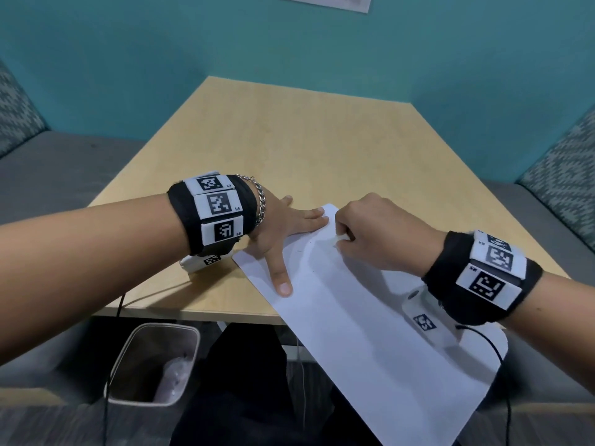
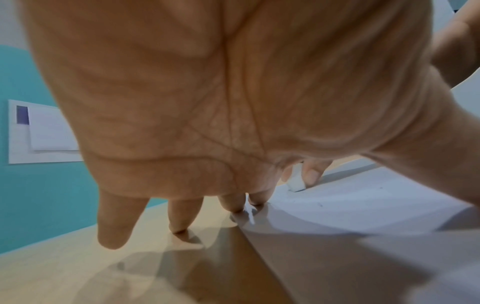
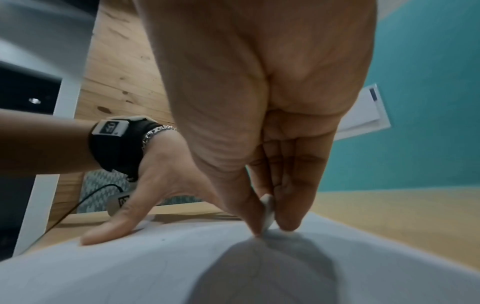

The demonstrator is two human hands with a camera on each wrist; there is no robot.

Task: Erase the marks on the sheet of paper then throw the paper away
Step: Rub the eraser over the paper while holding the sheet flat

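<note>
Sheet of paper (image 1: 360,317) lying askew on the light wooden tabletop (image 1: 306,140), its near part overhanging the tabletop's front edge. Left hand (image 1: 283,226) laid flat, fingers (image 2: 182,216) straight and spread; index and middle fingertips and the thumb press on the sheet's far left corner, the other fingers rest on the bare tabletop. Right hand (image 1: 380,230) curled, thumb and fingertips pinching a small white eraser (image 3: 267,211) whose lower end touches the sheet near its far edge. A few faint dark marks (image 1: 314,272) show on the paper between the hands. A lined waste bin (image 1: 154,362) stands on the floor below the tabletop, to the left.
</note>
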